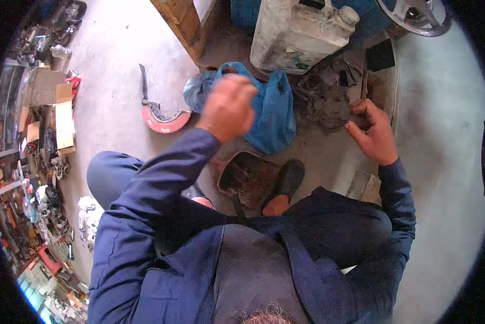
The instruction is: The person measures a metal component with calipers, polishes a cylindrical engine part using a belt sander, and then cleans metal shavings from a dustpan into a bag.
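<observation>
My left hand [230, 108], smeared by motion, is above a blue plastic bag [277, 116]; whether its fingers hold anything I cannot make out. At the right, my right hand [373, 132] is beside a heap of dark, dirty debris [323, 100]. Its fingers are curled, with a gap between them and the thumb, and I see nothing clearly held there. Between my feet lies a dustpan-like scoop [248, 175] with dark dirt in it, its handle pointing toward me. The bag rests on the floor, crumpled, with its handle loops upward.
Behind the bag stands a grimy white jerrycan [302, 38], next to a wooden post [180, 24]. A red curved piece with a dark strip [166, 123] lies on the floor to the left. Tools and parts crowd the far left, near a cardboard box [64, 116]. A metal handwheel [415, 16] is at the upper right.
</observation>
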